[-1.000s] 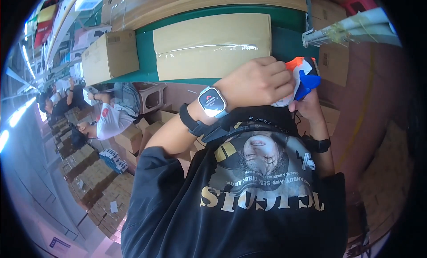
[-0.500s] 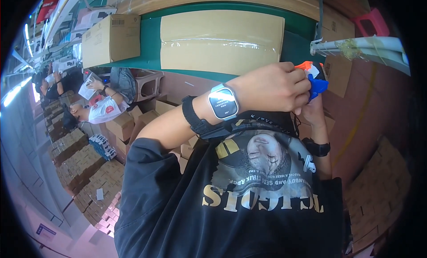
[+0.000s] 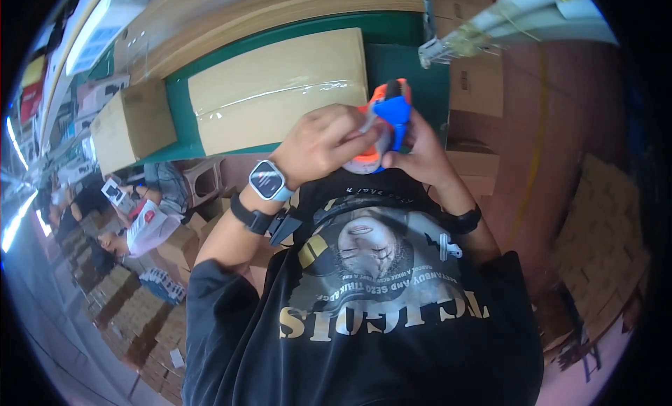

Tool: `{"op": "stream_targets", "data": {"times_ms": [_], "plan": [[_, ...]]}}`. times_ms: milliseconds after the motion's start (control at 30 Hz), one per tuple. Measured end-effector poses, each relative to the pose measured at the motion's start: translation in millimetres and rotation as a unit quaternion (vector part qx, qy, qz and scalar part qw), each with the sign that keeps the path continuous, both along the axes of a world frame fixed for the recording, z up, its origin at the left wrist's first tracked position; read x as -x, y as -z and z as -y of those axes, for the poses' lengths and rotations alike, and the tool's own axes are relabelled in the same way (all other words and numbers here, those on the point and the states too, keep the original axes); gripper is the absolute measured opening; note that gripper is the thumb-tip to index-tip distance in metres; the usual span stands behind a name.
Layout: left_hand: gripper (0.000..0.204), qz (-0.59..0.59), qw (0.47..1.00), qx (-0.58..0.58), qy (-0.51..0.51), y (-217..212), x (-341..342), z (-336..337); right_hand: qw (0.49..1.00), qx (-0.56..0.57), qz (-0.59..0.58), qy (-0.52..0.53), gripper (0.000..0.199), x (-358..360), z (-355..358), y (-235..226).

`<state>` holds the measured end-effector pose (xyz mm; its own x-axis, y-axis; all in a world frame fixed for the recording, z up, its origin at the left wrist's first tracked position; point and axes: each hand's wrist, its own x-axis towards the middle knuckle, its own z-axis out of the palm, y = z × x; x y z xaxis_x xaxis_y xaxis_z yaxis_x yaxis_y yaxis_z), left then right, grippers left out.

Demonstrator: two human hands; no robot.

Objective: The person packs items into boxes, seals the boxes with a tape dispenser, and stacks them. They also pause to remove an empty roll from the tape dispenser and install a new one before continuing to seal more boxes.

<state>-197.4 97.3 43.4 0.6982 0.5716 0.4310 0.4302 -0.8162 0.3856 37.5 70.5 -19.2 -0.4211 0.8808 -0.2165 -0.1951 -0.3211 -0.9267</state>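
Observation:
A tape dispenser (image 3: 393, 109) with orange and blue parts and a roll of clear tape is held up in front of my chest, near the table's edge. My right hand (image 3: 424, 155) grips it from the right side, fingers partly hidden behind it. My left hand (image 3: 318, 143), with a watch on the wrist, is closed, its fingertips pinching at the tape beside the roll. How much tape is pulled loose cannot be made out. Just beyond my hands, a large flat cardboard box (image 3: 280, 84) lies on the green table, with a shiny tape strip along its middle.
A smaller cardboard box (image 3: 133, 126) stands at the table's left end. White pipes (image 3: 504, 17) jut in at the upper right. Stacked cartons (image 3: 595, 245) fill the right side. To the left, a seated person (image 3: 150, 220) holds a white box, with more cartons around.
The view has shifted, so the table and box sit further left. My hands have moved apart slightly, bringing the dispenser's roll and my right hand into plain sight.

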Motion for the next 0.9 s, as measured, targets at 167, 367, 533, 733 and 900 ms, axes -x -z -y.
{"op": "stream_targets", "data": {"times_ms": [167, 367, 533, 733, 900], "plan": [[0.035, 0.040, 0.995, 0.063, -0.072, 7, 9, 12, 0.994, -0.007, 0.076, -0.080, 0.089, -1, -9, -15], [0.026, 0.172, 0.962, 0.113, -0.182, 4, -3, 25, 0.975, 0.045, 0.219, 0.005, 0.071, -23, -33, 34], [0.015, 0.074, 0.913, 0.309, -0.255, 34, 12, 40, 0.903, 0.002, 0.425, -0.066, 0.058, -46, -38, 148], [0.016, -0.020, 0.886, 0.366, -0.285, 43, 22, 53, 0.856, 0.035, 0.515, 0.020, 0.068, -34, -21, 217], [0.017, -0.015, 0.881, 0.386, -0.274, 48, 10, 42, 0.791, -0.009, 0.607, 0.071, 0.067, -41, -13, 184]]}}
